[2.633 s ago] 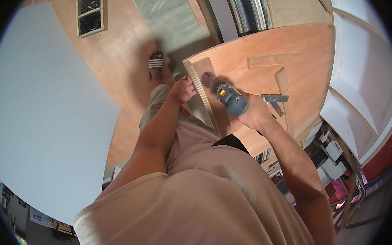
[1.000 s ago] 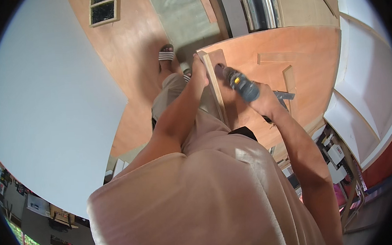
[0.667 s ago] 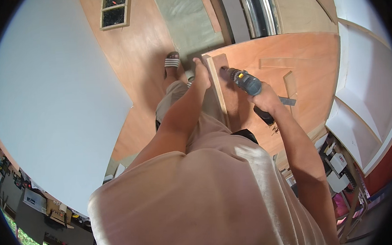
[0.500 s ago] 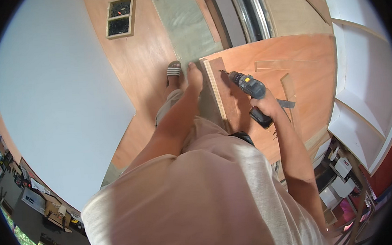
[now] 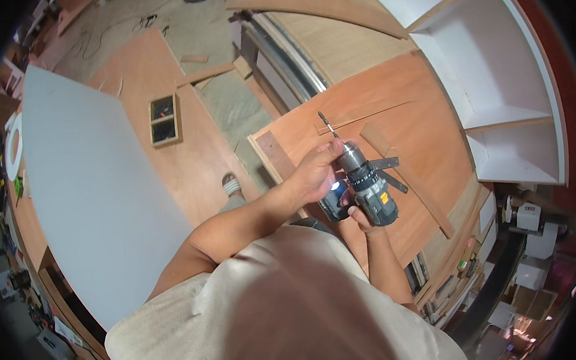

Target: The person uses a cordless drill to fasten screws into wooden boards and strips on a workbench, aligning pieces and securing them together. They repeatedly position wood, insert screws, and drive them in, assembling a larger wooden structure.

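Note:
A grey and black cordless drill [image 5: 366, 187] with a screwdriver bit [image 5: 324, 121] is held up above a brown plywood panel [image 5: 389, 101]. My left hand [image 5: 315, 173] wraps around the drill's chuck end. My right hand [image 5: 358, 219] grips the drill's handle from below and is mostly hidden by the tool. A small light glows at the drill's base. The bit points up and away from me, over the panel's near corner. A dark metal bracket [image 5: 392, 165] and a narrow wood strip [image 5: 410, 180] lie on the panel just beyond the drill.
A large white board [image 5: 90, 185] lies to the left. A white shelf unit [image 5: 505, 68] stands at the right. A small framed box [image 5: 163, 119] sits on brown sheets on the floor. My sandalled foot [image 5: 231, 183] shows beside the panel's edge. Clutter fills the lower right.
My left hand left the panel's edge and now closes on the drill's chuck. The right hand has lifted the drill off the panel and turned it toward me.

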The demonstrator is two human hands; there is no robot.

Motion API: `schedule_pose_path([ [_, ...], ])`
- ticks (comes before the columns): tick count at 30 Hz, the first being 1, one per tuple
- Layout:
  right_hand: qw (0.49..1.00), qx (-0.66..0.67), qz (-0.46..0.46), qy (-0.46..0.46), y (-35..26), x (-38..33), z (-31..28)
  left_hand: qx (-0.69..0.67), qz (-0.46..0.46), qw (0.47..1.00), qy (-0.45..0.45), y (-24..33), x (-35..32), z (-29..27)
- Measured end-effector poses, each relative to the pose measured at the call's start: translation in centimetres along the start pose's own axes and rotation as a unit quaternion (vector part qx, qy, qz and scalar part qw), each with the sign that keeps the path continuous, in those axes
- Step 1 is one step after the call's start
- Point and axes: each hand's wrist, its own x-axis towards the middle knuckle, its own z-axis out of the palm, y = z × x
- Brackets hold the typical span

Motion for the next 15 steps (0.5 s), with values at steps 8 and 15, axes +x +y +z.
schedule_pose_path([
  [8,0.860,-0.459,-0.178,0.133,-0.4,-5.3,2.5,0.067,-0.035,0.995,-0.059,-2.6,-3.0,8.3],
  [15,0.945,-0.292,-0.044,0.141,-3.1,-9.7,6.9,0.139,-0.073,0.985,-0.065,-2.1,-8.8,12.0],
])
